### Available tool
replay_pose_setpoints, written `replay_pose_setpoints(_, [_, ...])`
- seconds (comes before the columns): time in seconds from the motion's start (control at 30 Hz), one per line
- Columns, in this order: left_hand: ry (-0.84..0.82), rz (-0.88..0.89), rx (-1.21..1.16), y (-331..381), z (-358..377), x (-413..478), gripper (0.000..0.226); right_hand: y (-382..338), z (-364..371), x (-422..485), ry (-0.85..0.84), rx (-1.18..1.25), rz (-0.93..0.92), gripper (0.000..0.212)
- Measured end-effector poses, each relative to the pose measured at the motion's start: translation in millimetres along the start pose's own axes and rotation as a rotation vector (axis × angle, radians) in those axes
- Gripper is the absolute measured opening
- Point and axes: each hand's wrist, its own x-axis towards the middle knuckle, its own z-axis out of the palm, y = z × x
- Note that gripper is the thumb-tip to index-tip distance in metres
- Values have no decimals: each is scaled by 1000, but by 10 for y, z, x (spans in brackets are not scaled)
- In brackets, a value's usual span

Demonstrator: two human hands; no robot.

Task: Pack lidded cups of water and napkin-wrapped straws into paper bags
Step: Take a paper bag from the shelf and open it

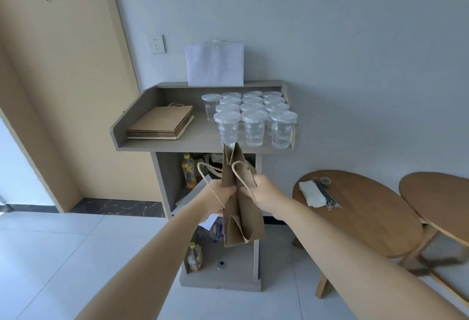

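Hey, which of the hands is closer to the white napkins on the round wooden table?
Right. The right hand, gripping the brown paper bag, is left of the white napkins in view; the left hand grips the bag's other side, farther left.

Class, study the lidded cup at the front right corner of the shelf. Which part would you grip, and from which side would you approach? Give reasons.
Grip the clear wall of the front right cup just under its lid, coming from the front. It stands upright at the shelf's open edge; other cups crowd its left and back, and a lid alone might pop off.
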Motion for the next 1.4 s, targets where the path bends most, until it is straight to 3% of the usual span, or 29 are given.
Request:
replay_pose_setpoints(0.1, [125, 16, 599, -174, -108, 115, 17, 108, -107, -42, 125, -491, 26, 9])
replay_pose_setpoints(0.17, [123, -40, 896, -265, -200, 89, 21, 154, -196, -108, 199, -696, 81, 18])
replay_pose_setpoints(0.3, [282, -197, 1052, -361, -322, 63, 23, 299, -314, -108, 269, -871, 204, 25])
replay_pose_setpoints(0.4, [335, -217, 1170, -332, -309, 66, 25, 345, -282, -77, 277, -913, 260, 28])
replay_pose_setpoints(0.57, [230, -138, 1049, -168, -231, 172, 21, 384, -251, -34, 200, -811, 327, 29])
replay_pose_setpoints(0.63, [192, -125, 947, -145, -209, 254, 15, 418, -288, -3, 93, -539, 431, 35])
replay_pose_setpoints(0.7, [219, -96, 884, -125, -182, 321, 18, 441, -351, 48, 34, -230, 495, 58])
replay_pose_setpoints(0.77, [241, -60, 874, -117, -131, 390, 22, 410, -408, 95, 113, -17, 430, 79])
replay_pose_setpoints(0.87, [207, -1, 950, -97, 10, 525, 16, 374, -450, 162, 358, 174, 243, 68])
replay_pose_setpoints(0.93, [173, 29, 992, -93, 118, 634, 15, 385, -422, 144, 320, 73, 213, 69])
replay_pose_setpoints(1.0, [130, 55, 1023, -57, 271, 725, 17, 458, -380, 107, 164, -157, 285, 79])
replay_pose_setpoints(1.07, [89, 76, 1049, -9, 448, 802, 17, 612, -397, 89, 76, -336, 373, 68])
replay_pose_setpoints(1.17, [48, 112, 1091, 76, 708, 915, 15, 973, -548, 160, 184, -456, 390, 29])
replay_pose_setpoints(1.4, [33, 43, 910, 229, 1257, 1428, 43, 1772, -1418, 284, 336, -444, 473, 15])
